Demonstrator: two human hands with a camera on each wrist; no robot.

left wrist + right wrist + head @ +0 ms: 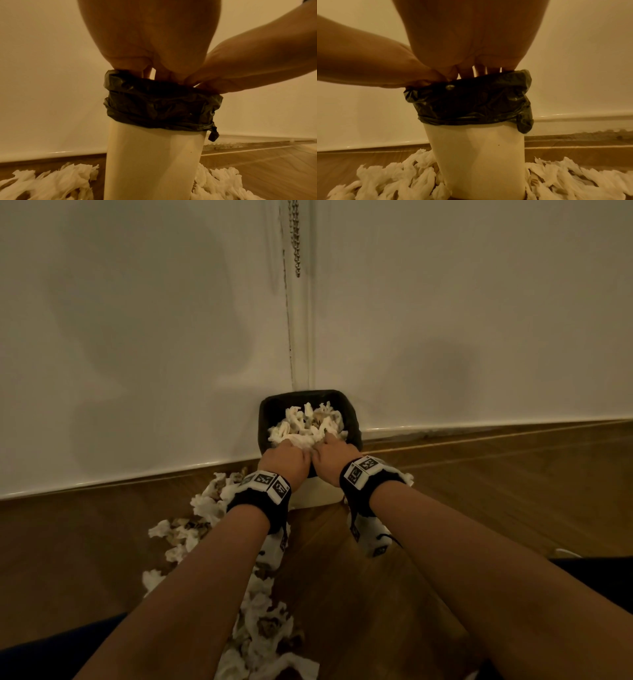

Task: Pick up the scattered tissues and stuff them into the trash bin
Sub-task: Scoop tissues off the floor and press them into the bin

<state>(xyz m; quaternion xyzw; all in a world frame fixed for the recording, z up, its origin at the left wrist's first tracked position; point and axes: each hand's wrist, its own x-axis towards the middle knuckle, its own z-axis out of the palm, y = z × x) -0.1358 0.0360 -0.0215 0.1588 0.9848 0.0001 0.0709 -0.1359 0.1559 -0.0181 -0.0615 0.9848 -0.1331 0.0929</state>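
Observation:
A white trash bin (154, 155) with a black liner (270, 412) stands in the corner of the room. Crumpled tissues (308, 419) fill it up to the rim. My left hand (291, 446) and right hand (329, 445) sit side by side at the near rim. In both wrist views the fingers (147, 73) (480, 71) run straight down into the bin and press on the tissues. The liner hides the fingertips. More tissues (205, 505) lie scattered on the floor around the foot of the bin (393, 180) and under my forearms (267, 628).
Two pale walls meet behind the bin, and a bead chain (295, 237) hangs in the corner. The wooden floor (496, 508) stretches bare to the right. A few tissues (407, 477) lie just right of the bin. Dark clothing shows at the bottom edges.

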